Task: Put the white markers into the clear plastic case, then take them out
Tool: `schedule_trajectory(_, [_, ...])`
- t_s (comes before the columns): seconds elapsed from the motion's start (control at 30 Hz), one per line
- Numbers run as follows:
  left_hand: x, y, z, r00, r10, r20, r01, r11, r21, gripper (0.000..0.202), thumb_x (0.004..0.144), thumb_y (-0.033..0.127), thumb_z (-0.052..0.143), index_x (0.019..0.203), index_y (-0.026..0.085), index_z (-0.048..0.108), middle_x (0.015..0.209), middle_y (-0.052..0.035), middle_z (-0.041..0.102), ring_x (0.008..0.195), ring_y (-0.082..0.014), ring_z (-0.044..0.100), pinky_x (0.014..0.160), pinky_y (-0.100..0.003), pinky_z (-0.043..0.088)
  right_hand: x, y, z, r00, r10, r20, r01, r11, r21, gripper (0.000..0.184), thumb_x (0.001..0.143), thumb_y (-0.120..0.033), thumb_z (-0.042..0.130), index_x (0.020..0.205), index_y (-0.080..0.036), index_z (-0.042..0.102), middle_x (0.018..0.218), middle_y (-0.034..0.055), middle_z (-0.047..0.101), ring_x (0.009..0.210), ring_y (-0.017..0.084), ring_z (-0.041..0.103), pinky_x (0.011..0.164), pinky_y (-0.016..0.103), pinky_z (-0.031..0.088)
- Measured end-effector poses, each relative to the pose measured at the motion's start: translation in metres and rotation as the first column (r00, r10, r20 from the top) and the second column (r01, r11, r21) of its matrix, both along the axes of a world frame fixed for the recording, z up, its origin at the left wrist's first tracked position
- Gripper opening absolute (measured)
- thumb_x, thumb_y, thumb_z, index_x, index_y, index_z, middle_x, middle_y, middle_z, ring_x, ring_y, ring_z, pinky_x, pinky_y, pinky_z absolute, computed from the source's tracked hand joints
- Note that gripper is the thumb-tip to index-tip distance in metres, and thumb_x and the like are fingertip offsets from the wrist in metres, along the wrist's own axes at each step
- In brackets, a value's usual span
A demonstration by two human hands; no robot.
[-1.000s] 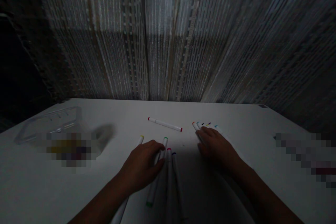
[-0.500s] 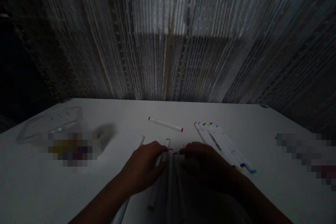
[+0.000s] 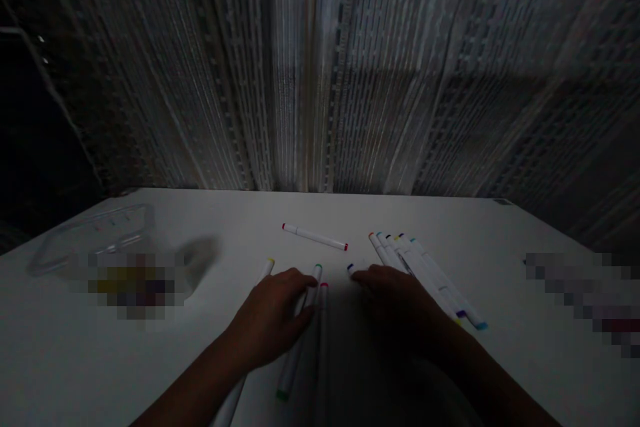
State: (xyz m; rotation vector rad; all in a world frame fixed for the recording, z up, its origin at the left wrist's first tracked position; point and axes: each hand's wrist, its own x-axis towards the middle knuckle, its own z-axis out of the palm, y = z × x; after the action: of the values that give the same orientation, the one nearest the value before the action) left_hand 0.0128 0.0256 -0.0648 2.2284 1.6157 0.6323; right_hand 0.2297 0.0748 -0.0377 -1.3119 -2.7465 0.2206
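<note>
My left hand point(image 3: 274, 307) is closed over a white marker with green ends point(image 3: 294, 361), fingertips and thumb on its barrel. Right beside it lies a white marker with a pink-red end point(image 3: 323, 347). A yellow-tipped marker point(image 3: 264, 272) passes under my left hand and wrist. My right hand point(image 3: 393, 297) has its fingers curled at a marker with a dark blue end point(image 3: 351, 268); most of that marker is hidden under the hand. Just past the right hand, several white markers point(image 3: 430, 273) with coloured ends lie side by side in a slanted row.
Farther back on the white table point(image 3: 225, 213) lies a marker with red ends point(image 3: 315, 237). A clear plastic box point(image 3: 143, 233) with blurred coloured contents stands at the left. Something pixelated point(image 3: 580, 287) lies at the right edge. A striped curtain point(image 3: 320, 113) hangs behind the table.
My right hand has drawn the dark-blue-ended marker slightly right, apart from the pink-red one. The left hand and its green-ended marker have barely moved.
</note>
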Motion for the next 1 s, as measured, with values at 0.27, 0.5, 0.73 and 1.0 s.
schedule_trajectory(0.27, [0.0007,-0.0012,0.0022,1.000,0.005,-0.018,-0.005,1.000,0.006,0.028,0.076,0.020,0.053,0.103,0.024,0.054,0.086,-0.0027,0.057,0.078,-0.0206,0.052,0.070,-0.034,0.040,0.0019,0.0079,-0.0008,0.985,-0.135,0.108,0.131,0.991,0.043,0.028,0.074,-0.013,0.046,0.099,-0.017,0.056,0.098,0.0098,0.058,0.086,0.018,0.054,0.066,0.026,0.040])
schedule_trajectory(0.5, [-0.0008,0.0005,-0.0015,1.000,0.000,-0.014,0.001,1.000,0.007,0.029,0.077,0.021,0.053,0.105,0.024,0.053,0.090,-0.0033,0.057,0.079,-0.0207,0.052,0.070,-0.035,0.041,0.0054,0.0077,-0.0003,0.990,-0.127,0.062,0.124,0.991,0.048,0.023,0.071,-0.014,0.050,0.093,-0.017,0.058,0.093,0.0082,0.059,0.084,0.018,0.054,0.068,0.027,0.040])
schedule_trajectory(0.73, [-0.0015,-0.0010,0.0002,1.000,-0.008,-0.009,0.009,1.000,0.007,0.030,0.076,0.021,0.053,0.106,0.024,0.053,0.092,-0.0031,0.058,0.079,-0.0208,0.052,0.072,-0.036,0.041,0.0016,0.0092,0.0026,0.978,-0.162,0.131,0.155,0.986,0.061,0.027,0.076,-0.010,0.041,0.096,-0.018,0.058,0.089,0.0078,0.061,0.080,0.018,0.056,0.063,0.027,0.040])
schedule_trajectory(1.0, [-0.0021,-0.0004,0.0003,1.000,-0.014,-0.012,0.014,1.000,0.001,0.029,0.076,0.021,0.053,0.105,0.023,0.053,0.093,-0.0035,0.058,0.082,-0.0213,0.052,0.072,-0.036,0.041,0.0045,0.0073,0.0059,0.979,-0.135,0.152,0.134,0.991,0.021,0.033,0.073,-0.011,0.044,0.103,-0.019,0.057,0.094,0.0085,0.062,0.086,0.020,0.057,0.068,0.029,0.041])
